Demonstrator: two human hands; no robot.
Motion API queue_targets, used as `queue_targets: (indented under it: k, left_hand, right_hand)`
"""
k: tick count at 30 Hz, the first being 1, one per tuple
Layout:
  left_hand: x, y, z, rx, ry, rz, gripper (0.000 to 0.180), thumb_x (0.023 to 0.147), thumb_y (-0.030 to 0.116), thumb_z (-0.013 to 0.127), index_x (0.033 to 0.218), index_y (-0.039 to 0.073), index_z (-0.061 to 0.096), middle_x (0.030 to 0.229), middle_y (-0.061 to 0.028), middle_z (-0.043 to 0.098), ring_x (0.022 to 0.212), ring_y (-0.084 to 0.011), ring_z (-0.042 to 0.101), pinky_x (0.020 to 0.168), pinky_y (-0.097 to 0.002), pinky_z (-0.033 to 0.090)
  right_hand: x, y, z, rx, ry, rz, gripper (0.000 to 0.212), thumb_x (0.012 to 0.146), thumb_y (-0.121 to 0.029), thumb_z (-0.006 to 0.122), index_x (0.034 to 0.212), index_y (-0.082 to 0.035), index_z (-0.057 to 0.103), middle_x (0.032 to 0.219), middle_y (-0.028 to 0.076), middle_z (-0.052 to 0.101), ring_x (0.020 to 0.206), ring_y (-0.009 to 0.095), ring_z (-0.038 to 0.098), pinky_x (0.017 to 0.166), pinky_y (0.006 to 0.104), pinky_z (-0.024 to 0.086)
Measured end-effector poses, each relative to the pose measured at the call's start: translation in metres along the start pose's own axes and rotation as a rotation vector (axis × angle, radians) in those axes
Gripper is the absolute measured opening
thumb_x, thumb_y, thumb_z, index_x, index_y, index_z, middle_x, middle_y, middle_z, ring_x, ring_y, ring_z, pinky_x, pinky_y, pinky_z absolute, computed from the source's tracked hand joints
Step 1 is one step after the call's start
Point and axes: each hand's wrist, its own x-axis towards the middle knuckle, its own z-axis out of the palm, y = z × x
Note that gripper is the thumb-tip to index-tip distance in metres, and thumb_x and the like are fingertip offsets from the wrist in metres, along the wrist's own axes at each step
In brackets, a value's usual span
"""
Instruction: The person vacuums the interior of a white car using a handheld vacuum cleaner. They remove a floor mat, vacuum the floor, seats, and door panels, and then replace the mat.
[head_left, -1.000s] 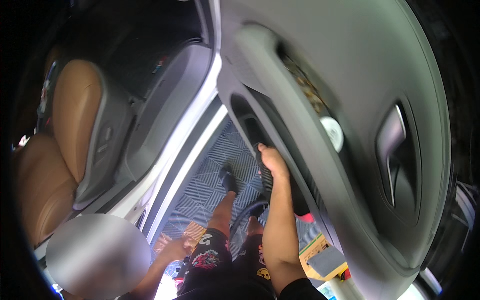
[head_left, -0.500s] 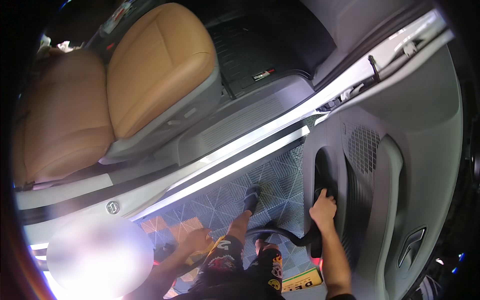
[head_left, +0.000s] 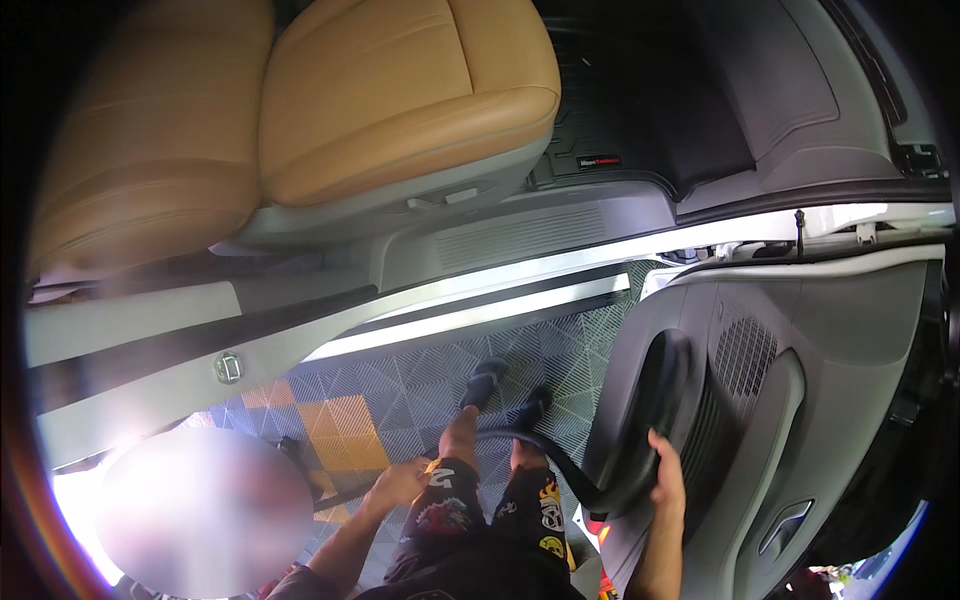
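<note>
My right hand [head_left: 668, 478] grips the side of a black vacuum nozzle [head_left: 640, 455]; the thumb shows and the other fingers are mostly hidden. The nozzle lies along the pocket of the grey door panel [head_left: 850, 330], its upper end smeared by motion. From its lower end a black hose [head_left: 565, 462] arcs in front of my legs toward the left. My left hand [head_left: 402, 482] is closed around that hose near my left thigh, and a dark length continues beyond it.
A tan leather seat [head_left: 400, 110] and a black floor mat [head_left: 640, 110] are inside the car, beyond the white door sill [head_left: 440, 320]. My feet stand on grey and orange floor tiles [head_left: 340, 430]. A door handle [head_left: 785, 527] and speaker grille [head_left: 745, 350] are on the panel.
The view has turned and shifted, so the seat and door sit differently in it. The nozzle shows more now, blurred in the door pocket. My left hand stays on the hose.
</note>
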Motion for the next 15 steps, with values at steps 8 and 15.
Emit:
queue_targets:
  k: [8,15]
  left_hand:
    - [0.030,0.037,0.013,-0.142,0.162,0.096,0.042,0.099,0.032,0.064,0.135,0.010,0.065,0.118,-0.0183,0.075,0.114,-0.0377,0.071,0.097,-0.0469,0.055]
    - [0.053,0.037,0.024,-0.312,0.182,0.054,0.042,0.098,0.025,0.065,0.136,0.008,0.063,0.119,-0.0189,0.074,0.114,-0.0369,0.071,0.096,-0.0469,0.056]
  right_hand:
    - [0.084,0.004,0.185,-0.469,-0.440,-0.446,0.032,0.096,-0.025,0.075,0.111,-0.004,0.057,0.079,0.007,0.064,0.060,0.018,0.065,0.055,0.0330,0.052]
    - [0.377,-0.080,0.256,-0.638,0.208,-0.521,0.050,0.093,-0.033,0.074,0.119,0.007,0.058,0.096,0.022,0.073,0.078,0.032,0.073,0.070,0.0438,0.057]
